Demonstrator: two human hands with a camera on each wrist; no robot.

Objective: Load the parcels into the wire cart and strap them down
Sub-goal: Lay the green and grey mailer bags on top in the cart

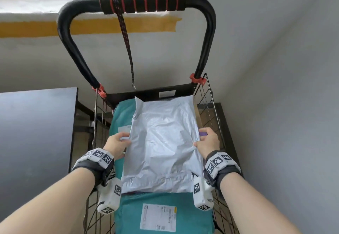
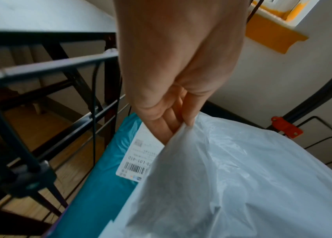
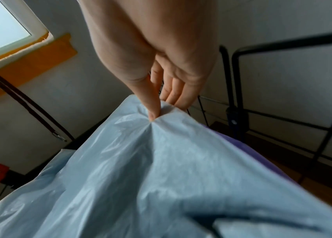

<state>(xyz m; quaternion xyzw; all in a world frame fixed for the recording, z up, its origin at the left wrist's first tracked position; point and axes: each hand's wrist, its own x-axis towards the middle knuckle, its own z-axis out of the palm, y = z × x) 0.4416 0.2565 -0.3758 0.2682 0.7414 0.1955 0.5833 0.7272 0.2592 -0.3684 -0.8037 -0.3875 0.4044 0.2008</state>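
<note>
Left hand (image 1: 118, 143) and right hand (image 1: 208, 142) pinch the grey parcel (image 1: 161, 142), half-hiding the teal parcel (image 1: 165, 199).

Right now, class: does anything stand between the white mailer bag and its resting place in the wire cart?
Nothing visible does. The white mailer bag, held at its edges by the left hand and right hand, sits directly above the teal parcel already in the wire cart. The strap hangs clear from the handle.

Obstacles I see: wire cart (image 1: 211, 103) walls flanking both sides; handle (image 1: 141, 3) ahead, strap (image 1: 126, 45) dangling mid-opening. Top access open, seemingly.
</note>
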